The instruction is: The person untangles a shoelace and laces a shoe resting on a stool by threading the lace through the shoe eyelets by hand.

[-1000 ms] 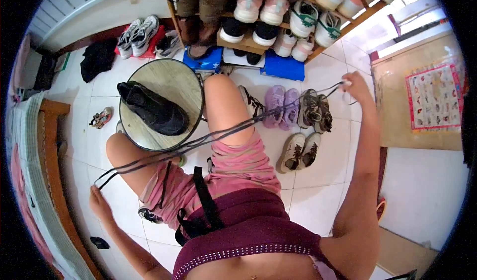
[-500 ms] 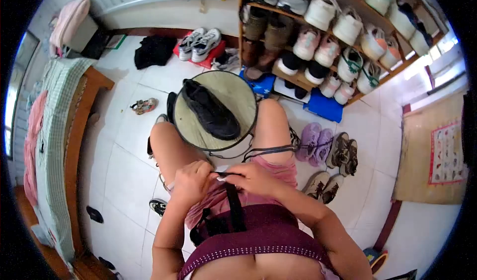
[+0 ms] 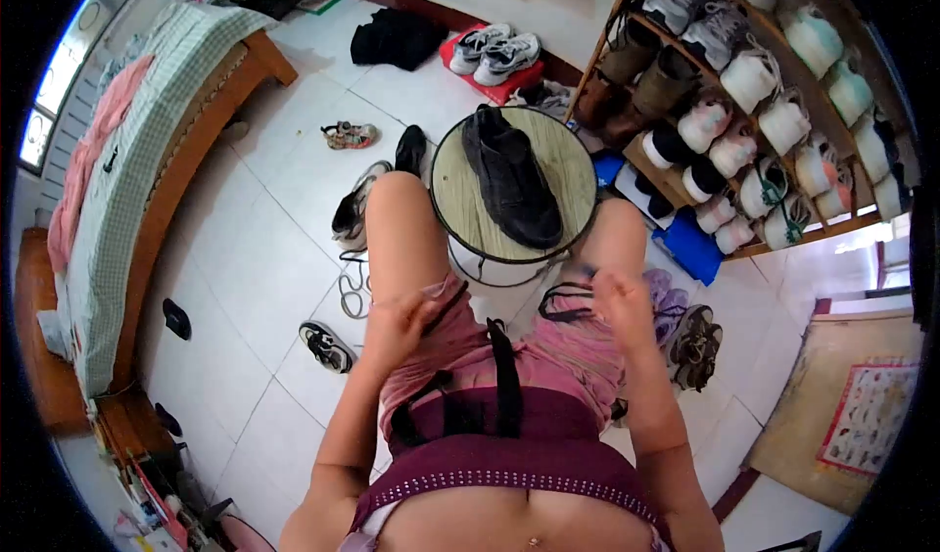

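Note:
My left hand (image 3: 397, 327) is closed over my thigh, pinching a black shoelace (image 3: 448, 305) whose end sticks out toward my lap. My right hand (image 3: 624, 302), a little blurred, has its fingers curled beside the other thigh. Loops of black lace (image 3: 563, 302) lie over that thigh and run up to these fingers. In front of my knees a black shoe (image 3: 511, 175) rests on a round stool (image 3: 452, 192), its toe pointing toward me. Black straps (image 3: 505, 366) hang across my lap.
A wooden rack (image 3: 612, 38) full of shoes stands at the right, with a blue box (image 3: 688, 247) below. Purple shoes (image 3: 666, 293) and brown shoes (image 3: 695, 346) sit by my right leg. A sneaker (image 3: 327, 346) and a small sandal (image 3: 350, 136) lie left. A bed (image 3: 211, 112) lines the left side.
My hands, together on the black lace before, have moved apart, the left to the left and the right out past my thigh. The view has turned, and the shoe stays on the stool.

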Tool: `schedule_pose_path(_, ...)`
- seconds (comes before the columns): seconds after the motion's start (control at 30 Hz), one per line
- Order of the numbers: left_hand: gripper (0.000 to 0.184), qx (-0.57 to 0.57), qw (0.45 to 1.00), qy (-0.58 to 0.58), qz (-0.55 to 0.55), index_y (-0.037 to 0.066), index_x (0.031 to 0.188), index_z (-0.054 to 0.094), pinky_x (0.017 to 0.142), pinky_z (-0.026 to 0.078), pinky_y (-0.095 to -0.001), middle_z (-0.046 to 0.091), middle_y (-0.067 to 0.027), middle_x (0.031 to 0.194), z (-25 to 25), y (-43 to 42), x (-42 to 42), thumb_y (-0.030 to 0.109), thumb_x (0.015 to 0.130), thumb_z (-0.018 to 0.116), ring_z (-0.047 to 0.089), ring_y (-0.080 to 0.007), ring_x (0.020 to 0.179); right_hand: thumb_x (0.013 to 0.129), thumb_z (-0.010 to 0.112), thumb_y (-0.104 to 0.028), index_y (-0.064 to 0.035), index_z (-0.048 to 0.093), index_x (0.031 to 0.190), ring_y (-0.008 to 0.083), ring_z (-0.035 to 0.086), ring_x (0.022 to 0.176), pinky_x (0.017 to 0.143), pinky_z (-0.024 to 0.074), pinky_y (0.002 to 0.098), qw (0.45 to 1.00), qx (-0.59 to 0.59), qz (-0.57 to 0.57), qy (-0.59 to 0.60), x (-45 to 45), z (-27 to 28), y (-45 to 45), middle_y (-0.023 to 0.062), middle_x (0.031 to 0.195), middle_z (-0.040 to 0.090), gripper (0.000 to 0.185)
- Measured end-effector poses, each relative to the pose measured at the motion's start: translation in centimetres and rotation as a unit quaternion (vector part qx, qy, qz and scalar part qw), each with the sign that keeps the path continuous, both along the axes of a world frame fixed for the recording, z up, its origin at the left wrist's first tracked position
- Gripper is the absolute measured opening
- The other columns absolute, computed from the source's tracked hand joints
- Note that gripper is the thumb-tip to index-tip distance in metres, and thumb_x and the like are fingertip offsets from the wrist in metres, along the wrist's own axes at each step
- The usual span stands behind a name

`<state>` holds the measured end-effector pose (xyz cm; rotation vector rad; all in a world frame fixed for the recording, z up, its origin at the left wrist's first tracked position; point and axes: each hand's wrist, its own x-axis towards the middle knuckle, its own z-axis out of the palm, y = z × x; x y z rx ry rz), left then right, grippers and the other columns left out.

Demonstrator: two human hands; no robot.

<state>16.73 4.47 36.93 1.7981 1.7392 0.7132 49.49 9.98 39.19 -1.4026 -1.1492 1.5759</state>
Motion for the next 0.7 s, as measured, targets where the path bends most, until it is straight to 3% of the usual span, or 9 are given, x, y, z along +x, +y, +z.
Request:
schedule_pose_path(0.07, 0.010, 0.013, 0.998, -0.049, 0.022, 0.001, 0.087, 0.063, 0.065, 0.048, -0.0379, 0.061, -0.0194, 0.079, 0.1, -0.1, -0.6, 0.011, 0.085, 0.061, 0.060, -0.0358, 0.072, 0.096, 0.053, -0.028, 0.0026, 0.062, 0.100, 0.0128, 0.052, 0.055, 0.051, 0.0439, 0.0273, 0.987, 0.035, -0.069, 0.139, 0.1, 0.9, 1.8, 0.0018, 0.064, 0.053, 0.032)
schedule_pose_path(0.13, 0.011, 0.009, 0.999, -0.044, 0.011, 0.000, 0.085, 0.062, 0.063, 0.047, -0.0378, 0.060, -0.0193, 0.077, -0.4, -0.2, -0.8, 0.011, 0.084, 0.063, 0.059, -0.0359, 0.070, 0.096, 0.052, -0.030, 0.0038, 0.062, 0.101, 0.0155, 0.057, 0.058, 0.053, 0.0475, 0.0283, 0.978, 0.018, -0.132, 0.161, -0.6, 2.9, 2.9, 0.0050, 0.070, 0.059, 0.035)
schedule_pose_path(0.17, 0.012, 0.016, 1.000, -0.020, 0.000, 0.000, 0.085, 0.062, 0.063, 0.047, -0.0378, 0.060, -0.0185, 0.076, -0.6, -0.4, -0.7, 0.012, 0.084, 0.063, 0.058, -0.0358, 0.069, 0.096, 0.051, -0.029, 0.0035, 0.060, 0.107, 0.0195, 0.064, 0.067, 0.057, 0.0512, 0.0300, 0.976, 0.005, -0.134, 0.170, 0.0, 2.1, 3.6, 0.0104, 0.083, 0.066, 0.035)
schedule_pose_path(0.2, 0.012, 0.022, 1.000, 0.004, -0.009, 0.001, 0.084, 0.062, 0.062, 0.047, -0.0378, 0.060, -0.0178, 0.074, -0.8, -0.4, -0.4, 0.012, 0.083, 0.064, 0.058, -0.0358, 0.068, 0.096, 0.051, -0.029, 0.0035, 0.060, 0.107, 0.0195, 0.064, 0.067, 0.057, 0.0512, 0.0300, 0.977, 0.008, -0.137, 0.162, 0.2, 1.9, 4.1, 0.0104, 0.083, 0.066, 0.035)
schedule_pose_path(0.3, 0.014, 0.075, 0.997, 0.022, -0.016, 0.005, 0.078, 0.062, 0.059, 0.045, -0.0401, 0.061, -0.0144, 0.072, -1.5, -0.4, 0.5, 0.018, 0.082, 0.066, 0.059, -0.0337, 0.066, 0.098, 0.049, -0.028, 0.0023, 0.055, 0.115, 0.0274, 0.068, 0.089, 0.068, 0.0558, 0.0341, 0.964, -0.011, -0.131, 0.230, 0.6, 1.4, 5.1, 0.0187, 0.108, 0.065, 0.035)
schedule_pose_path(0.43, 0.015, 0.099, 0.992, 0.079, -0.005, 0.010, 0.076, 0.063, 0.056, 0.043, -0.0415, 0.062, -0.0110, 0.071, -2.2, -0.2, 0.8, 0.024, 0.082, 0.065, 0.059, -0.0316, 0.063, 0.098, 0.048, -0.028, 0.0032, 0.054, 0.115, 0.0293, 0.064, 0.100, 0.078, 0.0547, 0.0346, 0.963, -0.005, -0.135, 0.232, 0.8, 1.2, 6.2, 0.0198, 0.116, 0.061, 0.036)
schedule_pose_path(0.6, 0.014, 0.103, 0.990, 0.099, -0.012, 0.009, 0.078, 0.063, 0.056, 0.044, -0.0415, 0.062, -0.0114, 0.072, -1.8, 0.3, 0.8, 0.023, 0.082, 0.065, 0.060, -0.0312, 0.064, 0.099, 0.045, -0.026, 0.0076, 0.050, 0.117, 0.0289, 0.064, 0.099, 0.080, 0.0548, 0.0368, 0.960, -0.005, -0.151, 0.237, 0.9, 3.1, 8.6, 0.0213, 0.115, 0.061, 0.038)
schedule_pose_path(0.67, 0.015, 0.093, 0.990, 0.107, -0.012, 0.009, 0.078, 0.063, 0.056, 0.044, -0.0415, 0.062, -0.0113, 0.072, -1.8, 0.4, 0.8, 0.023, 0.083, 0.064, 0.060, -0.0312, 0.064, 0.098, 0.047, -0.025, 0.0085, 0.050, 0.119, 0.0282, 0.064, 0.098, 0.081, 0.0548, 0.0384, 0.968, 0.055, -0.135, 0.204, 1.0, 3.7, 9.9, 0.0218, 0.116, 0.061, 0.040)
schedule_pose_path(0.7, 0.015, 0.102, 0.989, 0.103, -0.009, 0.009, 0.077, 0.062, 0.056, 0.045, -0.0412, 0.062, -0.0109, 0.072, -2.0, 0.4, 0.8, 0.023, 0.083, 0.064, 0.060, -0.0309, 0.063, 0.098, 0.049, -0.024, 0.0064, 0.056, 0.116, 0.0239, 0.065, 0.095, 0.079, 0.0534, 0.0348, 0.970, 0.074, -0.139, 0.187, 0.8, 3.6, 10.8, 0.0169, 0.112, 0.064, 0.037)
